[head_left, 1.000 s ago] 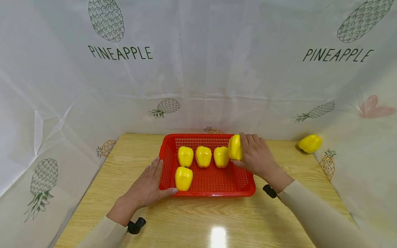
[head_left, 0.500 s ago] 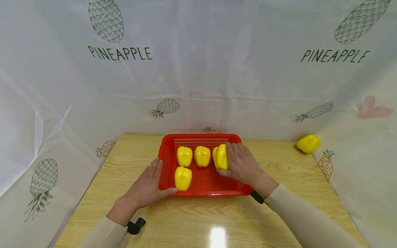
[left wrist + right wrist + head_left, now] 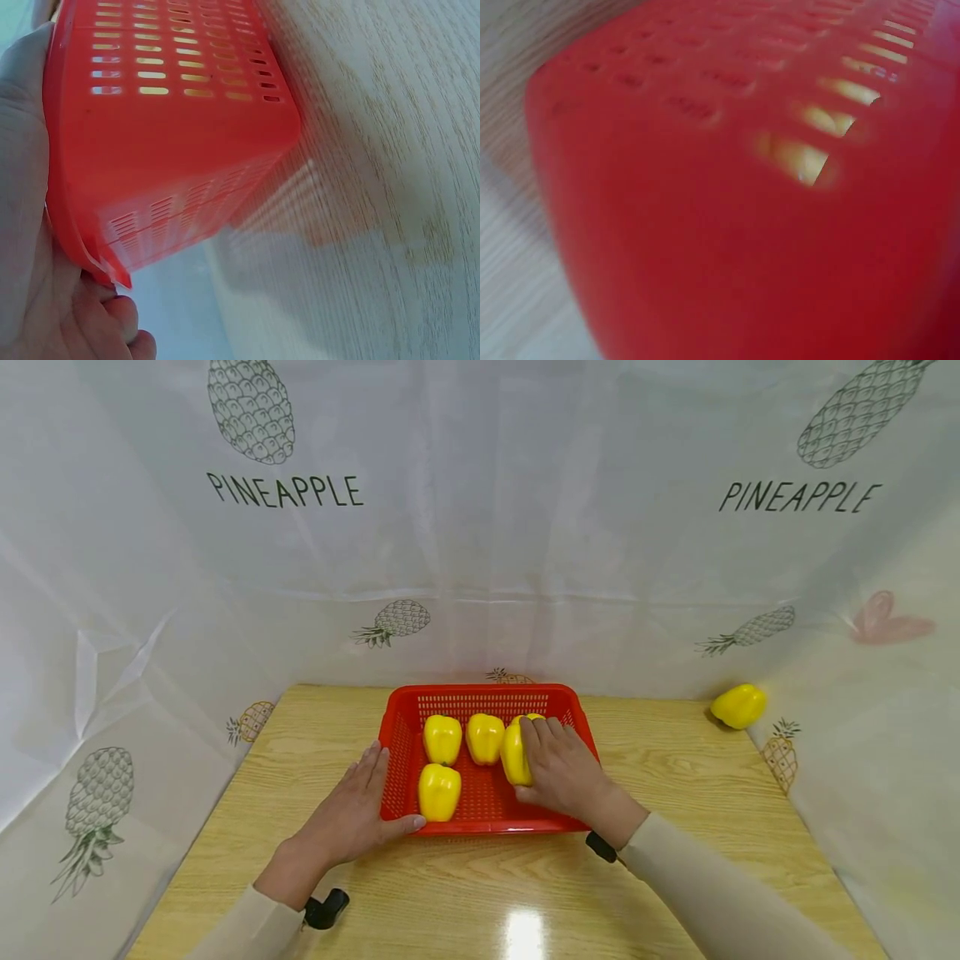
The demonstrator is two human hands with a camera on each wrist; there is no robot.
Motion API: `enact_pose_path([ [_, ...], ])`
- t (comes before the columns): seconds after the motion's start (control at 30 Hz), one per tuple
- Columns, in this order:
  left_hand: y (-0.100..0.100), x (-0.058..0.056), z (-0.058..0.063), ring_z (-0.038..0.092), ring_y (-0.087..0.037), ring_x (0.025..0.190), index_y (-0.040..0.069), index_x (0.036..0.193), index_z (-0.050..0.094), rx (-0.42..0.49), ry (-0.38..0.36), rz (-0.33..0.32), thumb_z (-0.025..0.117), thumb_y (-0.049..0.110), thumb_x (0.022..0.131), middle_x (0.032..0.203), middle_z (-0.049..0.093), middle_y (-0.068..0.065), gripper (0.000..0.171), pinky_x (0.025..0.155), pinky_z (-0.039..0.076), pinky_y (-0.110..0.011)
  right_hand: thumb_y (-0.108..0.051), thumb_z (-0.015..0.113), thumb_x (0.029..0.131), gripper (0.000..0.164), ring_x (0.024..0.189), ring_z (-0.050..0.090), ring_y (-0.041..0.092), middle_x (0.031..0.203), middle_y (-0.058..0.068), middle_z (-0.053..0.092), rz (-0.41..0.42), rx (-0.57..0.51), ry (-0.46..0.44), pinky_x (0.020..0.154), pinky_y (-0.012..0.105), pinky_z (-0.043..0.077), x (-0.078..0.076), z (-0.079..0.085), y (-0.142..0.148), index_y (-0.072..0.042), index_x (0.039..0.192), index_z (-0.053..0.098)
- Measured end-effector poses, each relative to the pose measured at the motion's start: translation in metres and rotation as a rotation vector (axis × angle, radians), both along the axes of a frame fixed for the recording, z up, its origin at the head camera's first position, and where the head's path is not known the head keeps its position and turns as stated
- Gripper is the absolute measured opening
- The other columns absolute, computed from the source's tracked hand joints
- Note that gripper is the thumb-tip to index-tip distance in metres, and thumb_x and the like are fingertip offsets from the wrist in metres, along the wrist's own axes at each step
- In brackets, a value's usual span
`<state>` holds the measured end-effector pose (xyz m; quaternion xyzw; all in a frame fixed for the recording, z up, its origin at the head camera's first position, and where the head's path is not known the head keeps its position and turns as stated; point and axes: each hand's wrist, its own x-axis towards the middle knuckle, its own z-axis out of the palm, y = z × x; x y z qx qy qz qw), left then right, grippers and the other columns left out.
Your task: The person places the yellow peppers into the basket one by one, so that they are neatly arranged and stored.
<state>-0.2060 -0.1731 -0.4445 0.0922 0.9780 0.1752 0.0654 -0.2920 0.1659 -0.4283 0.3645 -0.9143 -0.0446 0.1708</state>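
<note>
A red plastic basket [image 3: 487,828] with slotted walls stands on the wooden table. Inside it, two yellow bell peppers, one left [image 3: 442,740] and one centre [image 3: 485,739], line the back, and another yellow bell pepper [image 3: 439,792] sits at the front left. My right hand [image 3: 566,777] grips a yellow bell pepper [image 3: 514,755] low in the basket's right half, largely covering one more pepper [image 3: 535,717] behind it. My left hand [image 3: 348,806] rests on the front-left corner, fingers extended along the left rim, thumb on the front rim. Only the basket's outer wall [image 3: 705,225] fills the right wrist view.
A yellow bell pepper [image 3: 739,707] lies on its side at the table's back right corner. White sheeting [image 3: 480,527] printed with pineapples hangs behind and beside the wooden table [image 3: 675,760].
My right hand has carried its bell pepper leftward and down from the basket's right rim into the basket, now in front of the back-right pepper. The left hand keeps its place.
</note>
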Motion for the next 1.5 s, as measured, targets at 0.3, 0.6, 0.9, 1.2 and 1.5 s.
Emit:
enact_pose_path([
  [0.3, -0.001, 0.001, 0.0, 0.015, -0.046, 0.162, -0.006, 0.166, 0.016, -0.002, 0.0, 0.002, 0.058, 0.087, 0.084, 0.175, 0.011, -0.026, 0.131, 0.13, 0.02, -0.06, -0.06, 0.075, 0.083, 0.081, 0.098, 0.059, 0.03, 0.109, 0.014, 0.063, 0.0, -0.038, -0.029, 0.082, 0.039, 0.057, 0.004, -0.005, -0.021, 0.002, 0.131, 0.052],
  [0.6, 0.0, 0.0, 0.0, 0.014, -0.045, 0.162, -0.007, 0.166, 0.016, 0.001, 0.0, -0.009, 0.058, 0.087, 0.085, 0.175, 0.01, -0.027, 0.131, 0.13, 0.019, -0.06, -0.068, 0.072, 0.084, 0.081, 0.097, 0.056, 0.028, 0.104, 0.01, 0.059, -0.064, 0.024, -0.128, 0.088, 0.039, 0.055, 0.005, -0.011, -0.041, -0.003, 0.126, 0.051],
  [0.9, -0.001, 0.0, -0.001, 0.013, -0.043, 0.163, -0.007, 0.166, 0.016, 0.001, 0.004, -0.013, 0.056, 0.088, 0.085, 0.175, 0.01, -0.026, 0.131, 0.13, 0.019, -0.059, -0.072, 0.07, 0.084, 0.08, 0.092, 0.053, 0.024, 0.103, 0.007, 0.059, -0.078, 0.085, -0.202, 0.083, 0.038, 0.052, 0.003, -0.019, -0.047, -0.005, 0.125, 0.052],
  [1.2, -0.001, -0.001, 0.0, 0.014, -0.044, 0.162, -0.007, 0.166, 0.016, -0.004, 0.009, -0.009, 0.055, 0.089, 0.084, 0.175, 0.01, -0.026, 0.132, 0.13, 0.02, -0.06, -0.075, 0.074, 0.082, 0.084, 0.098, 0.056, 0.027, 0.107, 0.009, 0.061, -0.076, 0.069, -0.295, 0.09, 0.045, 0.053, 0.001, -0.021, -0.049, -0.004, 0.123, 0.053],
  [1.5, -0.001, -0.001, 0.0, 0.014, -0.043, 0.163, -0.007, 0.166, 0.015, -0.007, 0.002, -0.012, 0.056, 0.089, 0.084, 0.175, 0.009, -0.026, 0.132, 0.13, 0.019, -0.059, -0.083, 0.071, 0.079, 0.096, 0.105, 0.056, 0.026, 0.114, 0.009, 0.063, -0.06, 0.12, -0.347, 0.093, 0.041, 0.054, 0.0, -0.03, -0.053, -0.005, 0.132, 0.053],
])
